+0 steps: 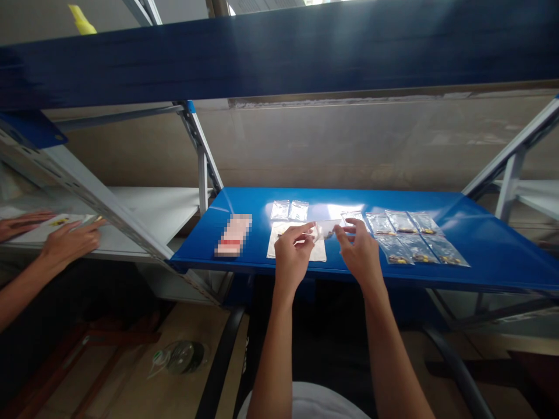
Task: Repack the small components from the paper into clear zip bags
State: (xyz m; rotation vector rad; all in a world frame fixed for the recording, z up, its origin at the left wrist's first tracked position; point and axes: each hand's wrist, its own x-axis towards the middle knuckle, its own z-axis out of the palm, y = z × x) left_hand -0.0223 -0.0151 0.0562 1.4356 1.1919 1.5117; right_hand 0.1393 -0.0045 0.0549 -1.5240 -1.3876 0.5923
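Over blue counter (pixel 495 256), my left hand (pixel 296 247) and right hand (pixel 360 247) pinch small clear plastic bag (pixel 324 228). At right, six similar clear bags (pixel 400 221) with yellow-dark pieces (pixel 420 258) look finished; held one, I judge, not yet.

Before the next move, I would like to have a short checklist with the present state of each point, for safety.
1. Left hand holding the clear bag: ok.
2. Right hand at the bag's other side: ok.
3. Bag sealed: cannot tell.
4. White sheet fully visible: not ok, the left hand hides part.
5. Six bags at right in two rows: ok.
6. Co-worker's hands off the blue table: ok.
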